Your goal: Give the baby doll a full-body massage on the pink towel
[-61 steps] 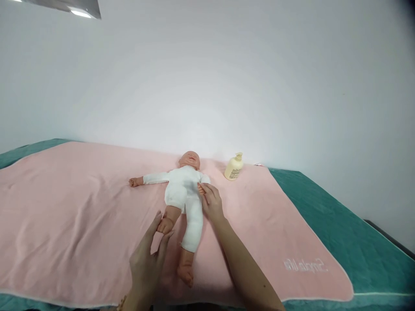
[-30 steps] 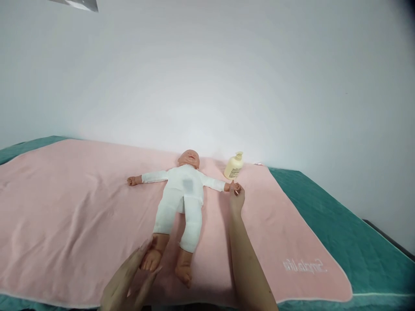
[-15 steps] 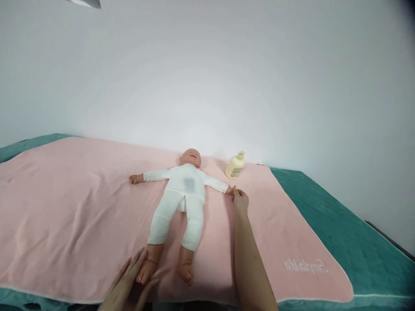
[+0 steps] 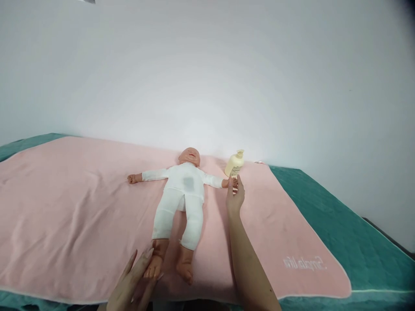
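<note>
A baby doll [image 4: 184, 185] in a white suit lies on its back, arms spread and bare feet towards me. My left hand [image 4: 132, 280] cups the doll's foot on the left, long fingers along its outer side and the thumb below its toes. My right hand [image 4: 235, 196] has its thumb and fingers around the doll's small hand on the right side. Just behind that hand stands a pale yellow pump bottle [image 4: 234, 163] with printed text. A grey square patch marks the doll's chest.
Beneath the doll is a pink blanket [image 4: 81, 190] with white lettering at its right front corner. A green padded cover [image 4: 330, 216] shows under it on both sides and along the front. A pale wall [image 4: 207, 77] rises behind.
My right hand has moved up a little, its fingers now around the doll's hand instead of pinching its end. My left hand and the foot have shifted right and slightly up.
</note>
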Motion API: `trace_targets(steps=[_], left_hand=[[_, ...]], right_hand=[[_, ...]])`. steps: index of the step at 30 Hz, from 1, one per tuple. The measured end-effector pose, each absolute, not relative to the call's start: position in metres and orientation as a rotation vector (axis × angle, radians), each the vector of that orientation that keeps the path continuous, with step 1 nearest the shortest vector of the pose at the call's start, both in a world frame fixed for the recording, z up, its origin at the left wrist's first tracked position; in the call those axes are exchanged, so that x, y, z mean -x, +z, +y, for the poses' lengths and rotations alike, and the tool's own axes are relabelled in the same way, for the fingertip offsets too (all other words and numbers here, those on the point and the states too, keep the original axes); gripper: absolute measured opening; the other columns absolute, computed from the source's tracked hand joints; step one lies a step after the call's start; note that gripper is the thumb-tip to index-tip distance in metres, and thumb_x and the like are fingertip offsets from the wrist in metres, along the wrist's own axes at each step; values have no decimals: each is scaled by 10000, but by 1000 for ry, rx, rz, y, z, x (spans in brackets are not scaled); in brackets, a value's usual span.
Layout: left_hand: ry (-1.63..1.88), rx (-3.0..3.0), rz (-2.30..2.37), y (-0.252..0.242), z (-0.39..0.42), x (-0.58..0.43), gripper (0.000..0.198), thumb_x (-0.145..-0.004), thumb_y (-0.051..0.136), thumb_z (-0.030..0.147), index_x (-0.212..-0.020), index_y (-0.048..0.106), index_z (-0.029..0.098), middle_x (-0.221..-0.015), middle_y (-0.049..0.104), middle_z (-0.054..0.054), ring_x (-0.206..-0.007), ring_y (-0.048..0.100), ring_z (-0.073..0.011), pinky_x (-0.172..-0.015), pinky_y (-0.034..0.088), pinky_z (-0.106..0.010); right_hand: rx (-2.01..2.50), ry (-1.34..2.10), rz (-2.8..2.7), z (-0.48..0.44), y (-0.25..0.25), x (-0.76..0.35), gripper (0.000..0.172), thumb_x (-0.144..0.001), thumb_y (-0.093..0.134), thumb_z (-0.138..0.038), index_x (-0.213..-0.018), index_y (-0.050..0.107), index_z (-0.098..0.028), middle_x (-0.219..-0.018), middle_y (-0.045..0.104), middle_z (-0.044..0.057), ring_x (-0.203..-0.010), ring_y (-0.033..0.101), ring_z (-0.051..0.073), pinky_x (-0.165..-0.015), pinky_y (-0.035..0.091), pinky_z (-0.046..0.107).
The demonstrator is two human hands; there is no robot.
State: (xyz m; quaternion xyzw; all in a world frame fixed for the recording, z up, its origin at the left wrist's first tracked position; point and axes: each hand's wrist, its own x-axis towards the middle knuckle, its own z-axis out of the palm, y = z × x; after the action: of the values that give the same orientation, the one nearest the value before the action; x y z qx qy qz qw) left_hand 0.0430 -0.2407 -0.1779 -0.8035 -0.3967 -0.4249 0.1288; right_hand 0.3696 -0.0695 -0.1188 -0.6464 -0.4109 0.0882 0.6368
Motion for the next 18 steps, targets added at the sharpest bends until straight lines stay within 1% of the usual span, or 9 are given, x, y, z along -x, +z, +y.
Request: trace_targets(steps=[2,5,8,10,14,18], left_hand=[[-1309,2312,-1254,-168,-239,-51,635,-940,461,185,-1528,243,284,-1246,672,-43,-1146,635,-191,-1047,481,-358],[-1452,2268,-1393,-154,-232,-62,607,-950,469,254,-1522,269,292,-1248,670,-32,-1135,642,-192,-1042,490,-351],[-1555,2209,-1460,-141,-221,-72,601,-943,501,248,-1505,301,318,-1236,676,-19,-1126,646,-200,-1043,492,-375],[-1587,2203,-1456,-134,-213,-77,602,-933,526,238,-1495,320,307,-1236,676,-27,-1136,639,-207,-1048,486,-391],[-1588,2226,-1376,-121,-195,-83,557,-927,535,213,-1459,378,266,-1249,669,-49,-1183,606,-230,-1074,452,-431],[-1615,2198,-1355,-106,-176,-90,479,-933,538,245,-1403,442,230,-1244,672,-64,-1195,594,-241,-1074,446,-439]], right_hand=[[1423,69,-1011,-72,-118,-360,602,-897,497,-512,-1400,487,-180,-1255,604,143,-1104,567,257,-892,476,383],[1290,-79,-1171,-74,-120,-348,511,-922,509,-437,-1376,512,-202,-1232,632,129,-1110,585,248,-943,475,420],[1131,-232,-1413,-74,-122,-338,374,-942,514,-340,-1292,593,-234,-1153,689,98,-1044,636,235,-921,506,426],[1024,-327,-1578,-75,-121,-331,335,-947,518,-267,-1267,617,-250,-1113,714,80,-1007,662,224,-888,530,409],[835,-394,-1834,-77,-119,-317,434,-939,554,-153,-1352,547,-288,-1174,704,44,-1065,660,190,-896,537,367],[776,-372,-1939,-77,-121,-312,472,-944,557,-134,-1384,509,-300,-1218,685,30,-1124,636,185,-916,531,371]])
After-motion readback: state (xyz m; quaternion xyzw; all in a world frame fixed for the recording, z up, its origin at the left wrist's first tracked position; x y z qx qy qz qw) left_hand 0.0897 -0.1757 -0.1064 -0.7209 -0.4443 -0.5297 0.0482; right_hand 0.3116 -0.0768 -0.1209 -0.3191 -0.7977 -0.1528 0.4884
